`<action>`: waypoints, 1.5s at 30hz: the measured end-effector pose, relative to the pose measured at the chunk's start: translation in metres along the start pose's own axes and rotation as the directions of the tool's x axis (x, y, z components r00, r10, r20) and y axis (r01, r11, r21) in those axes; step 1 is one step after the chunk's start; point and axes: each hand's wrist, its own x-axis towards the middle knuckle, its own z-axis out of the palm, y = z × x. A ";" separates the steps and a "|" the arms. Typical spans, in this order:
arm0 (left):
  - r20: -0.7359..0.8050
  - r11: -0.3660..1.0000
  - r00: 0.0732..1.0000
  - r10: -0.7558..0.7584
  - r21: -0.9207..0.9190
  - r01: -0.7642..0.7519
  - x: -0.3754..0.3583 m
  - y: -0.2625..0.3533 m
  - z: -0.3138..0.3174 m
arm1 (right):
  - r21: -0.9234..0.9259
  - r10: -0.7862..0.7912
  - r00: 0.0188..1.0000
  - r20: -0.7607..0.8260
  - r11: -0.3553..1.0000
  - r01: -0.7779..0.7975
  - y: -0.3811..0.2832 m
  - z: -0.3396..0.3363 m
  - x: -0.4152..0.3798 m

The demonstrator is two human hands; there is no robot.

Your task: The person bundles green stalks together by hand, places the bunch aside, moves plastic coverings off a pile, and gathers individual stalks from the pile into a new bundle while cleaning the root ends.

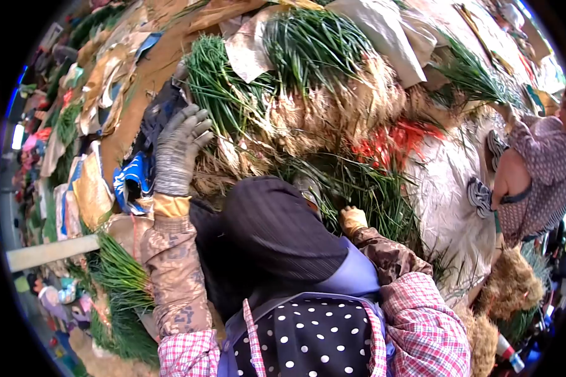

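My left hand [179,151], in a grey glove with a yellow cuff, is raised beside the left end of a pile of green onions [314,47]. Its fingers are apart and nothing is in them. The onions lie with green leaves toward the top and pale roots toward me. My right hand [353,220], in a yellowish glove, is curled low over loose green leaves [383,201] right of my knee. What it holds, if anything, is hidden. Red plastic strips [399,141] lie between the roots and these leaves.
At the right a co-worker [541,163] crouches on a white sheet [449,213], one hand at another onion bunch [478,78]. More onions [122,270] lie left of my arm, near a pale bar [53,253]. Blue packaging [132,182] sits beside my left wrist.
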 end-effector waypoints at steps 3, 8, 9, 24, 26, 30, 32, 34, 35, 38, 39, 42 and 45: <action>-0.057 0.999 0.998 0.022 0.034 -0.020 -0.021 0.008 0.000 | 0.042 -0.041 0.976 0.214 0.999 0.033 0.019 0.029 -0.058; -0.055 0.984 0.998 0.018 0.176 -0.008 -0.044 0.018 -0.020 | 0.110 0.061 0.912 0.406 0.987 -0.115 0.058 0.058 -0.135; 0.007 0.990 0.996 0.084 0.114 -0.084 -0.050 0.015 -0.019 | 0.119 0.077 0.905 0.418 0.983 -0.138 0.067 0.062 -0.143; -0.285 0.896 0.951 -0.118 -0.443 -0.022 -0.062 -0.124 0.021 | -0.039 0.309 0.714 0.628 0.929 -0.367 0.152 0.058 -0.138; -0.351 0.900 0.923 -0.158 -0.436 -0.012 -0.065 -0.111 0.032 | -0.059 0.208 0.824 0.527 0.976 -0.208 0.146 0.037 -0.081; -0.352 0.924 0.919 -0.180 -0.381 0.035 -0.049 -0.128 0.012 | 0.232 -0.257 0.962 -0.087 0.934 0.270 0.010 -0.142 0.061; -0.312 0.908 0.920 -0.235 -0.408 0.094 -0.044 -0.134 0.001 | 0.436 -0.216 0.927 -0.307 0.834 0.338 -0.053 -0.188 0.120; -0.272 0.882 0.911 -0.309 -0.440 0.167 -0.034 -0.137 -0.007 | 0.488 -0.104 0.934 -0.342 0.830 0.271 -0.105 -0.219 0.174; -0.297 0.900 0.914 -0.275 -0.413 0.136 -0.030 -0.144 -0.007 | 0.506 -0.083 0.943 -0.324 0.827 0.246 -0.128 -0.233 0.198; -0.382 0.940 0.902 -0.201 -0.335 0.068 -0.021 -0.160 -0.005 | 0.241 0.035 0.991 -0.129 0.970 -0.003 -0.166 -0.246 0.271; -0.423 0.965 0.884 -0.198 -0.243 0.100 -0.015 -0.176 -0.008 | 0.528 0.050 0.975 -0.215 0.846 0.073 -0.144 -0.189 0.324; -0.435 0.921 0.830 -0.349 -0.323 0.218 -0.011 -0.201 -0.011 | 0.260 -0.052 0.950 -0.308 0.956 0.137 -0.150 -0.210 0.299; -0.432 0.960 0.859 -0.273 -0.176 0.216 -0.006 -0.222 -0.008 | 0.055 -0.204 0.940 -0.272 0.972 0.226 -0.154 -0.211 0.245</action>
